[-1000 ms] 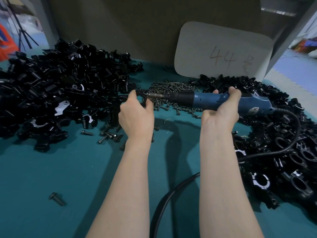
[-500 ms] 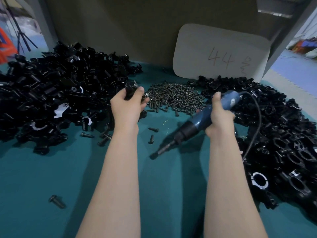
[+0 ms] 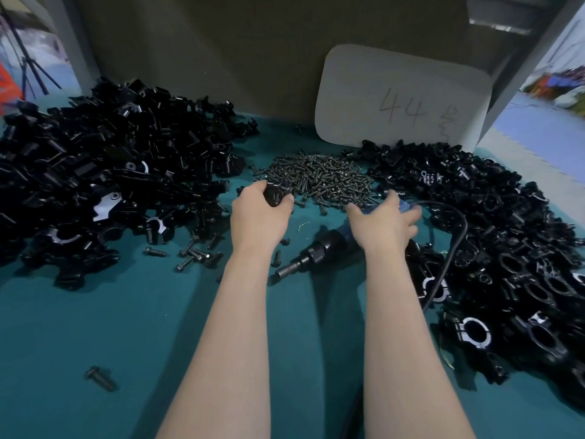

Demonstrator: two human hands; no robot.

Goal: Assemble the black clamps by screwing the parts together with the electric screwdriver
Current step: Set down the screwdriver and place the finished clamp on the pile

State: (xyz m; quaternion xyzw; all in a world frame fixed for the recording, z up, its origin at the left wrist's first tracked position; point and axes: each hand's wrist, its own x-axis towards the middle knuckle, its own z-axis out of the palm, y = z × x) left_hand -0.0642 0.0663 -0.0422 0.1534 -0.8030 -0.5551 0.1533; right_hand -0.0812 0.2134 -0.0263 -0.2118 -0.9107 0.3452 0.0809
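Left hand (image 3: 259,217) grips a black clamp (image 3: 276,192); right hand (image 3: 383,226) rests slack-fingered on the electric screwdriver (image 3: 329,246).

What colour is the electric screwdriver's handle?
Blue, with a black nose, on the electric screwdriver; head view, partly under the right hand.

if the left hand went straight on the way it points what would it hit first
Most likely the screw pile, just ahead of the left hand and the black clamp it grips. How high the hand is held is unclear, so it might skim over the screws.
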